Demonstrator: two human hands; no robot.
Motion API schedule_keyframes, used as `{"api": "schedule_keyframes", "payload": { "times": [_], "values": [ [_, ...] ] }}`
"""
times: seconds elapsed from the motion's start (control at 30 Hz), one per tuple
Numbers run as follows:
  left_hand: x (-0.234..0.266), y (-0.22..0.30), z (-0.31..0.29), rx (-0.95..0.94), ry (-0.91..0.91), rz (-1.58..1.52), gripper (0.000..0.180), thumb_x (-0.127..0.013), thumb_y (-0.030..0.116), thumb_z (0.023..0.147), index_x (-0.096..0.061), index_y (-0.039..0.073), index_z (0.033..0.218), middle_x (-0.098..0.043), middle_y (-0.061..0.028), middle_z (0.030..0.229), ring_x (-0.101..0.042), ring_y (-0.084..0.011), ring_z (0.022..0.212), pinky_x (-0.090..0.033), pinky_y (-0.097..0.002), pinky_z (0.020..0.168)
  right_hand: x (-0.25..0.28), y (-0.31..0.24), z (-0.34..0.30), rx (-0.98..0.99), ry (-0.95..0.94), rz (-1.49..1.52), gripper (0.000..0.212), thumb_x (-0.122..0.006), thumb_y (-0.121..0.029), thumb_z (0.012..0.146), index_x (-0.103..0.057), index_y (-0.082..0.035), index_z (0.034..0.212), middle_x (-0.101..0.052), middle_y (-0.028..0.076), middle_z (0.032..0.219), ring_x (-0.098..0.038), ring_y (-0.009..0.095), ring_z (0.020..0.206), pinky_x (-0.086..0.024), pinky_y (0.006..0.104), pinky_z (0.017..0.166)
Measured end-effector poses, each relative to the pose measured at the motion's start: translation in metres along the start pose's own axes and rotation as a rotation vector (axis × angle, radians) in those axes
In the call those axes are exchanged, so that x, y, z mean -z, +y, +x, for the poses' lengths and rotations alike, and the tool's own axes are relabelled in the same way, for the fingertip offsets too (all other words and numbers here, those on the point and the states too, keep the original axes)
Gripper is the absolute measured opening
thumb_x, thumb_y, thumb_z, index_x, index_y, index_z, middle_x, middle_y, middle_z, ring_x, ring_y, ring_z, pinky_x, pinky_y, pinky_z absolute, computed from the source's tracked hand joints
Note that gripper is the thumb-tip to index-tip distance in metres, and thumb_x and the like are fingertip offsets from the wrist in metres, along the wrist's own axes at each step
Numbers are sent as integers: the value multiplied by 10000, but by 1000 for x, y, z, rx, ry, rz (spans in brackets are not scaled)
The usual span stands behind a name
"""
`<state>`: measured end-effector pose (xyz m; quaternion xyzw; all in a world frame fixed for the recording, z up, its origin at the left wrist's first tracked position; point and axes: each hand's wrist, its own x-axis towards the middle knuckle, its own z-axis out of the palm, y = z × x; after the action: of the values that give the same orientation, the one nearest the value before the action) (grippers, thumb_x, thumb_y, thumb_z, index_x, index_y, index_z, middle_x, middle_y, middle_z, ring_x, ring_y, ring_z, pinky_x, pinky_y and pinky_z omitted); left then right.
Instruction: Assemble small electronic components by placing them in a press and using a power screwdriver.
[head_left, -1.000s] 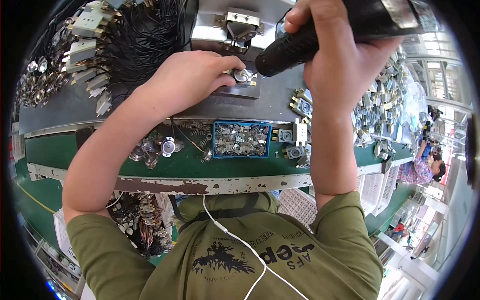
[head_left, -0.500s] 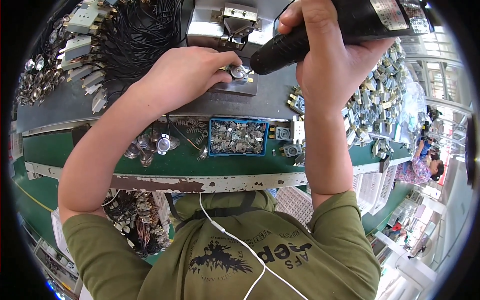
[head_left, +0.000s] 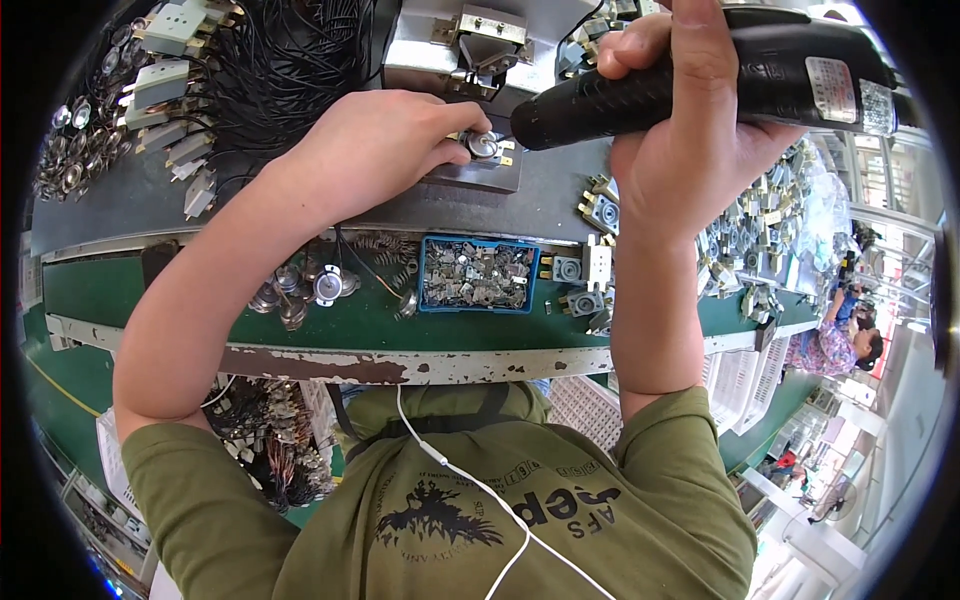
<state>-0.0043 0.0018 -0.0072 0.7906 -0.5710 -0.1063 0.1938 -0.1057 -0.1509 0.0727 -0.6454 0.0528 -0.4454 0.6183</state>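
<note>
My left hand point(head_left: 400, 140) reaches to a metal block point(head_left: 480, 177) at the back of the bench. Its thumb and index finger close on a small round metal-capped part point(head_left: 483, 146) with brass terminals, which rests on that block. My right hand point(head_left: 690, 130) is wrapped round a black electric screwdriver point(head_left: 620, 105), held nearly level above the bench. Its nose points left, just right of the round part and apart from it; the bit is hard to make out.
Behind the block stands a metal fixture point(head_left: 490, 50). Black cables with white connectors point(head_left: 165, 85) pile up at the left. A blue tray point(head_left: 478, 309) of small metal pieces sits nearer me. Several switch-like parts point(head_left: 765, 235) heap at the right. A person point(head_left: 835, 345) is far right.
The screwdriver has shifted right and tipped closer to level, its nose drawing away from the round part. My left hand stays on the part. The view has shifted slightly.
</note>
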Motion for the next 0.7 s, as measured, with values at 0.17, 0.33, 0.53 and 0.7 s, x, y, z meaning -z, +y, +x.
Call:
{"api": "schedule_keyframes", "payload": {
  "times": [0.17,0.33,0.53,0.7],
  "values": [
    [0,1,3,-39,42,40,294,-657,337,974,-670,147,1199,-746,-84,979,-726,-280,967,-583,-426,776,0,45,22,168,-297,1145,232,-698,-161,991,-602,37,1063,-626,89,737,-604,149,569,-520,288,560],
    [0,5,1,-77,123,109,281,-662,379,970,-705,122,1075,-725,-74,851,-727,-282,884,-579,-418,723,-8,-16,-5,-5,114,42,235,-651,-187,1017,-602,36,1073,-567,66,694,-561,128,580,-504,290,551],
    [-1,9,5,-123,170,195,270,-646,362,981,-739,113,937,-691,-72,743,-721,-288,801,-573,-413,689,-10,-13,-1,114,34,3,271,-649,-232,1021,-601,28,1081,-546,43,697,-549,118,592,-499,290,574],
    [0,10,4,-145,192,220,254,-629,326,995,-763,110,978,-695,-79,738,-722,-286,792,-574,-413,683,-6,-12,1,101,28,17,274,-656,-230,1017,-595,28,1087,-551,46,696,-553,123,588,-503,289,574]
  ]
}}
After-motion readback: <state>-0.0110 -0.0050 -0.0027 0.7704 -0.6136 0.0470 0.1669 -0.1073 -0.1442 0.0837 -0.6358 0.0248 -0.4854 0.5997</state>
